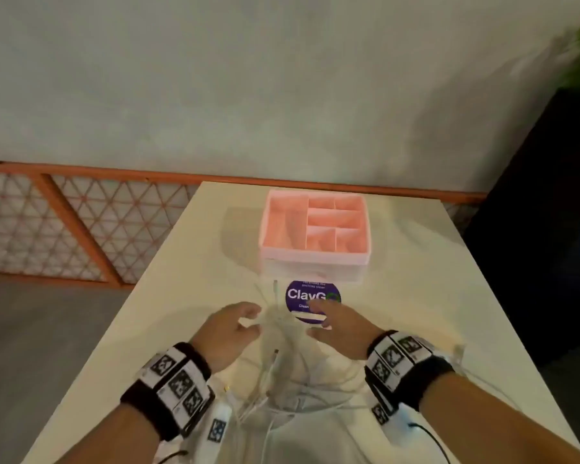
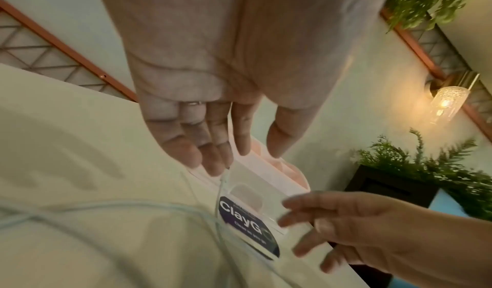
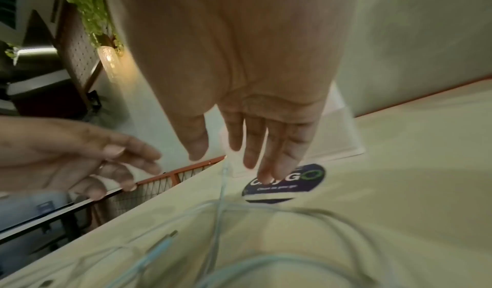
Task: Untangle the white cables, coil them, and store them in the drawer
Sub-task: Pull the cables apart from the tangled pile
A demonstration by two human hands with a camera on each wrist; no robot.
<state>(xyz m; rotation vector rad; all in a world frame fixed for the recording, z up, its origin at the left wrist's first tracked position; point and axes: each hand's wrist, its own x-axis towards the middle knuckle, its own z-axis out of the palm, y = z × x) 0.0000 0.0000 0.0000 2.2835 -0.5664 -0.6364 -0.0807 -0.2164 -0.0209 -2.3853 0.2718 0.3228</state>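
A tangle of white cables (image 1: 282, 370) lies on the cream table (image 1: 416, 296), from the near edge up to the purple sticker. One cable end (image 1: 275, 286) points at the pink organizer (image 1: 315, 226), whose pale drawer (image 1: 312, 271) under the open compartments looks closed. My left hand (image 1: 248, 319) and right hand (image 1: 318, 318) hover just above the far end of the tangle, fingers relaxed and spread, holding nothing. The left wrist view shows the left hand (image 2: 239, 155) over a cable strand (image 2: 133, 205). In the right wrist view the right hand (image 3: 226, 151) hangs above a cable loop (image 3: 293, 209).
A round purple ClayGo sticker (image 1: 302, 296) sits on the table before the drawer. The table's left edge drops to a grey floor beside an orange lattice fence (image 1: 81, 229). A dark planter (image 1: 549, 229) with green plants stands at the right. A wall lamp (image 2: 447, 103) glows.
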